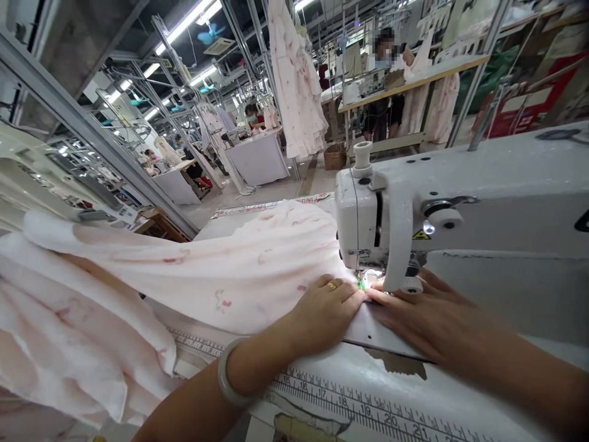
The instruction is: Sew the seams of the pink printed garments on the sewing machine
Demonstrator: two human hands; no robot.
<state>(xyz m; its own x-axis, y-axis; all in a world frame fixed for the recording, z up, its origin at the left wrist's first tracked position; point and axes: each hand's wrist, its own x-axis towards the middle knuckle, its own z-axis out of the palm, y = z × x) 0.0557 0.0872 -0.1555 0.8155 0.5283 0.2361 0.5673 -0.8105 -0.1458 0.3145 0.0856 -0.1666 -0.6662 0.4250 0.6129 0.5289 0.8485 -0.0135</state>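
Observation:
Pale pink fabric [257, 270] with small darker pink motifs spreads across the sewing machine's bed and runs up to the needle area. My left hand [322, 313], with a ring on one finger and a bangle at the wrist, is closed on the fabric's edge just left of the presser foot. From the right, my right hand [414, 310] reaches under the sewing machine [488, 215]. Its fingers are stretched out and lie low, tips close to the needle; the machine's arm guard hides part of them. A small green piece [362, 284] shows at the lit presser foot.
A printed measuring scale [340, 399] runs along the table's front edge. More pink fabric [69, 331] hangs at left beside a metal rail [92, 123]. Finished-looking garments [297, 80] hang beyond the machine. A person [384, 80] sits at another table [414, 80] behind.

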